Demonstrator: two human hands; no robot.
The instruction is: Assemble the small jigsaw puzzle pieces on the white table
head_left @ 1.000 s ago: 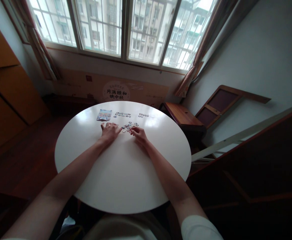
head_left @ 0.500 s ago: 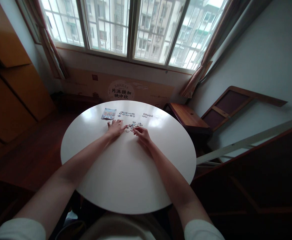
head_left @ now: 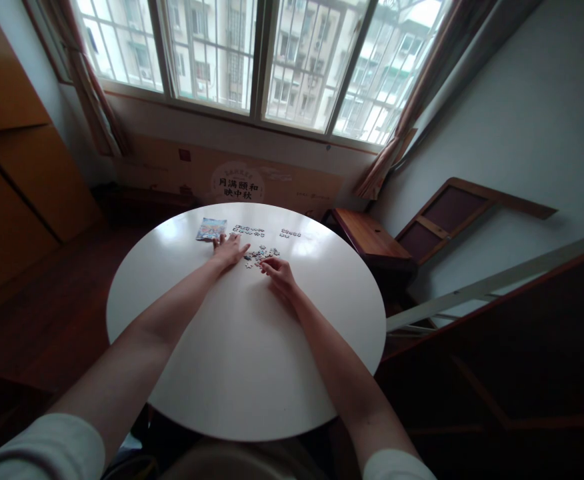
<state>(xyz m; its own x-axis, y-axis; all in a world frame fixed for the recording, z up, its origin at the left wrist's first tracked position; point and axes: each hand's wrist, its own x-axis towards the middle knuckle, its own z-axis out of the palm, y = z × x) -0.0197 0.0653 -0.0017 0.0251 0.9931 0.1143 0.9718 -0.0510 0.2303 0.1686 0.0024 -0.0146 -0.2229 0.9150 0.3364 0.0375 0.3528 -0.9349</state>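
A loose pile of small jigsaw puzzle pieces (head_left: 263, 253) lies on the white round table (head_left: 242, 360). My left hand (head_left: 228, 251) rests flat at the pile's left side, fingers spread, its fingertips close to rows of puzzle pieces (head_left: 249, 231). At the near right edge of the pile, my right hand (head_left: 278, 272) has thumb and finger pinched on a puzzle piece, which is mostly hidden by the fingers. A shorter group of puzzle pieces (head_left: 291, 233) sits further right. Left of the rows lies a colourful picture packet (head_left: 211, 229), just beyond my left fingertips.
A wooden chair (head_left: 372, 233) stands past the table's right edge, near the wall. Behind the table is a printed panel (head_left: 237, 180) below the barred window (head_left: 252, 53). Orange-brown cabinets (head_left: 27, 193) stand at the left.
The whole view has shifted slightly. My left hand has moved a little away from the pile toward the rows and the packet. My right hand stays pinched at the pile's edge.
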